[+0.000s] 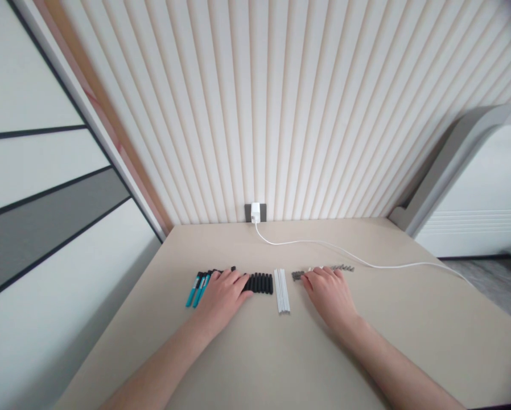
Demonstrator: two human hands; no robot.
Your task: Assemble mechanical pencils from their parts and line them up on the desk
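My left hand [223, 293] lies over a row of pen parts, its thumb apart from the fingers. Teal pen barrels with black ends [191, 291] stick out on its left, and short black cylinders, like pen caps [262, 283], stand side by side on its right. Several slim white refills [282, 291] lie parallel between my hands. My right hand [329, 290] rests with curled fingers over small grey metal parts [297, 275], which show on both sides of it. The fingertips are hidden, so what they grip cannot be made out.
A beige table [247, 364] carries all the parts. Behind them a white charger [255, 212] sits in a wall socket, and its white cable [336, 247] runs across the table to the right edge. A ribbed wall panel [272, 114] closes off the back; a white cabinet [63, 273] stands left.
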